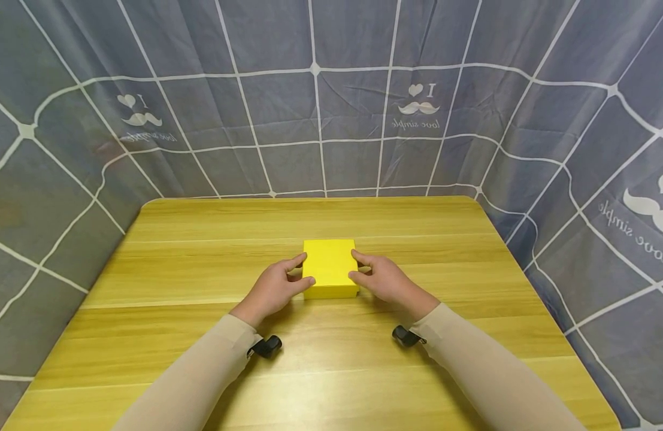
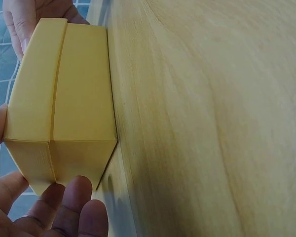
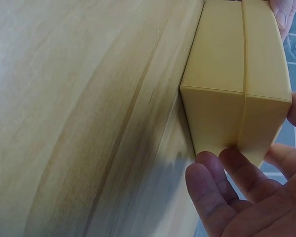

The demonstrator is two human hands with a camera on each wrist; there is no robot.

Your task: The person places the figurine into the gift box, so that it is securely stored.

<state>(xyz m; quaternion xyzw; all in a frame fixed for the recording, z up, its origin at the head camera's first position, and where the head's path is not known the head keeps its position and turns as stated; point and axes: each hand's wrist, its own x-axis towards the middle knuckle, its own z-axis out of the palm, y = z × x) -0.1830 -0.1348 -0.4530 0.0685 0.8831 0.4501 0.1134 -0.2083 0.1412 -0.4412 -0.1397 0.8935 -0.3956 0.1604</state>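
A yellow lidded box (image 1: 330, 263) sits flat on the wooden table, its lid on. In the left wrist view, a seam runs around the box (image 2: 84, 84) where the lid (image 2: 34, 89) overlaps the base. My left hand (image 1: 273, 288) grips the box's left side, thumb at the near top edge and index finger farther back. On the opposite side my right hand (image 1: 384, 279) holds it the same way. The right wrist view shows the right hand's other fingers (image 3: 246, 173) bent near the lower side wall of the box (image 3: 212, 118). Whatever the box contains is hidden.
The wooden table (image 1: 202, 227) has rounded far corners. A grey curtain (image 1: 353, 108) with white lines and printed lettering hangs behind it and along both sides. A small black wrist camera sits under the left sleeve (image 1: 202, 365), another under the right sleeve (image 1: 477, 359).
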